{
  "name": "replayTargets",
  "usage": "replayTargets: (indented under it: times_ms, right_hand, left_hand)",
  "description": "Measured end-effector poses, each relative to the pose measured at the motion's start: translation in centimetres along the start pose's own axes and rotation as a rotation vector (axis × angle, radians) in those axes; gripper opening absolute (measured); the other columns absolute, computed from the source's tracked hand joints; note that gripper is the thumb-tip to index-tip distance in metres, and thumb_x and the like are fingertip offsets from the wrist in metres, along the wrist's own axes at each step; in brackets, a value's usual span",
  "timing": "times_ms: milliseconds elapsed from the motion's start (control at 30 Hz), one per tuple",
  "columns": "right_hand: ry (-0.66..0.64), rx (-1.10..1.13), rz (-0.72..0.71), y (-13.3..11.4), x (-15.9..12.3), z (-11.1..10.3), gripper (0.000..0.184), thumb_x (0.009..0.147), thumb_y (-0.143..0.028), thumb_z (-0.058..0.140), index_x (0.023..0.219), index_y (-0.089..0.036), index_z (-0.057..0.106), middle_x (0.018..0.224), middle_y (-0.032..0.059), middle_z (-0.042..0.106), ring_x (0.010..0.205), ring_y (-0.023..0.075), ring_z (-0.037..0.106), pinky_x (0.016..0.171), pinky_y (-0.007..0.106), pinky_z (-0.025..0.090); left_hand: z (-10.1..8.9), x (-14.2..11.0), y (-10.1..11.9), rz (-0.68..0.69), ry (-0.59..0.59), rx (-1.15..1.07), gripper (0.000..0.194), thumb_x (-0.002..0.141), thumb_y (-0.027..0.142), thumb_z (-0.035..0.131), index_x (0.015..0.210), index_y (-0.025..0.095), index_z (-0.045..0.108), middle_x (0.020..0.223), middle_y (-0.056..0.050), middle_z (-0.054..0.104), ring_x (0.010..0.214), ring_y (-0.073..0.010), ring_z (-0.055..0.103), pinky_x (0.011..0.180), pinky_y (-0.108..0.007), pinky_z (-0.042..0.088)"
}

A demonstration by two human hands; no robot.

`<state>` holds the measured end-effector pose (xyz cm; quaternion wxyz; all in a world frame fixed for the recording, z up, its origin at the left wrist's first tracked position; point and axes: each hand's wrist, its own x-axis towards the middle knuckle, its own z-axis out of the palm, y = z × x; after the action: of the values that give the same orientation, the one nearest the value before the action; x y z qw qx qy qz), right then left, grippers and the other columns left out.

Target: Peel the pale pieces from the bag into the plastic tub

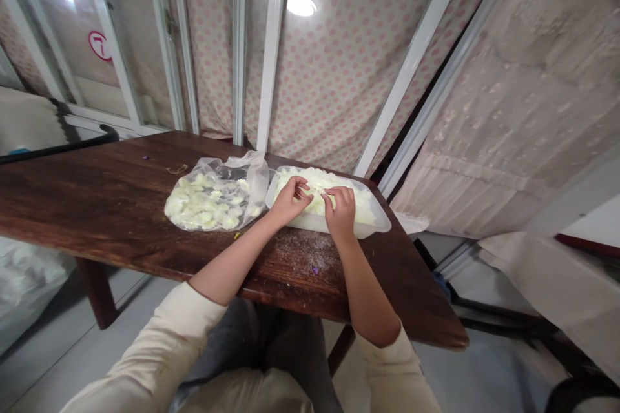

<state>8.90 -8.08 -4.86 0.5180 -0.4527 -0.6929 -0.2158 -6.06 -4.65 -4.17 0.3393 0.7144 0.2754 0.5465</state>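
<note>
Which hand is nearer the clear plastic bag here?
Left. The left hand sits just beside the clear plastic bag, at the white plastic tub's edge; the right hand is farther from it, over the tub's pale pieces.

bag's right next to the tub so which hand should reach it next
Left, probably: the left hand sits closest to the clear plastic bag, while the right hand is farther off, over the middle of the white plastic tub.

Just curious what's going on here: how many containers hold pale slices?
2: a clear plastic bag on the wooden table, and a translucent plastic tub to its right, beneath the left hand and right hand.
</note>
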Motion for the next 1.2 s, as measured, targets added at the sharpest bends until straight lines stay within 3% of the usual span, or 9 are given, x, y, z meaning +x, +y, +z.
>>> replayTargets:
  times_ms: [67,167,367,500,600,733,900,1067,1200]
  right_hand:
    - [0.003,-0.076,-0.029,0.0,0.0,-0.2,0.017,0.086,-0.027,0.043,0.081,-0.02,0.057,0.079,0.0065,0.056,0.082,0.0191,0.046,0.076,0.035,0.038]
    - [-0.027,-0.164,-0.087,-0.1,-0.1,-0.4,0.017,0.085,-0.026,0.044,0.078,-0.02,0.059,0.078,0.0065,0.057,0.08,0.0189,0.046,0.073,0.035,0.036]
    - [-0.134,-0.033,-0.158,-0.7,-0.1,-0.7,0.013,0.082,-0.028,0.047,0.078,-0.02,0.057,0.08,0.0054,0.056,0.082,0.0179,0.048,0.074,0.034,0.037]
    - [-0.103,0.219,0.078,-0.7,0.0,-0.3,0.019,0.081,-0.035,0.048,0.092,-0.019,0.051,0.087,0.0052,0.053,0.084,0.0165,0.05,0.072,0.031,0.041]
    - [-0.112,0.369,0.269,-0.5,0.2,0.1,0.021,0.082,-0.038,0.045,0.091,-0.019,0.047,0.083,0.0024,0.053,0.075,0.0131,0.05,0.067,0.027,0.041]
    - [-0.145,0.456,0.312,-0.4,0.4,0.1,0.019,0.083,-0.038,0.044,0.076,-0.02,0.044,0.069,-0.0026,0.048,0.066,0.0102,0.047,0.063,0.023,0.038]
    - [-0.174,0.273,0.223,-0.6,0.2,0.0,0.023,0.087,-0.034,0.037,0.069,-0.02,0.041,0.063,-0.0031,0.046,0.061,0.0104,0.043,0.06,0.023,0.033]
    - [-0.188,-0.081,0.112,-0.4,0.0,0.1,0.029,0.089,-0.032,0.031,0.067,-0.019,0.044,0.066,0.0006,0.052,0.067,0.0139,0.045,0.066,0.027,0.029]
    - [-0.134,-0.271,0.215,0.5,0.1,-0.1,0.032,0.089,-0.035,0.032,0.066,-0.019,0.046,0.062,0.0014,0.052,0.065,0.0149,0.045,0.064,0.028,0.026]
  left_hand:
    - [-0.1,0.0,0.0,-0.041,-0.034,0.008,0.023,0.076,0.035,0.048,0.086,0.016,0.055,0.082,-0.003,0.058,0.075,-0.0136,0.052,0.075,-0.028,0.038]
    - [-0.3,0.1,0.0,-0.042,-0.094,0.012,0.034,0.081,0.041,0.038,0.067,0.015,0.056,0.074,-0.004,0.058,0.076,-0.015,0.051,0.076,-0.029,0.036]
    - [-0.1,0.5,0.2,-0.101,-0.091,-0.054,0.026,0.074,0.039,0.051,0.065,0.015,0.047,0.059,0.003,0.043,0.058,-0.009,0.039,0.059,-0.024,0.031]
    - [0.0,0.3,0.5,-0.052,-0.204,-0.13,0.024,0.076,0.039,0.05,0.073,0.015,0.047,0.063,0.003,0.042,0.059,-0.0079,0.039,0.058,-0.022,0.031]
    - [0.0,0.1,0.7,-0.03,-0.295,-0.141,0.025,0.079,0.04,0.047,0.075,0.015,0.047,0.066,0.002,0.043,0.062,-0.0083,0.04,0.061,-0.023,0.033]
    - [0.2,-0.1,0.6,-0.036,-0.325,-0.105,0.025,0.08,0.04,0.045,0.078,0.015,0.047,0.068,0.002,0.044,0.064,-0.009,0.042,0.063,-0.023,0.034]
    - [0.4,-0.2,0.3,-0.016,-0.348,-0.048,0.028,0.081,0.044,0.043,0.077,0.016,0.046,0.069,0.002,0.045,0.066,-0.0093,0.042,0.065,-0.024,0.034]
    - [0.6,-0.2,0.2,-0.015,-0.344,-0.004,0.03,0.082,0.045,0.041,0.074,0.016,0.044,0.068,0.002,0.044,0.066,-0.0096,0.041,0.066,-0.024,0.035]
    - [0.5,-0.2,0.5,-0.048,-0.321,-0.012,0.03,0.082,0.044,0.039,0.071,0.016,0.041,0.065,0.002,0.043,0.065,-0.0096,0.041,0.065,-0.024,0.034]
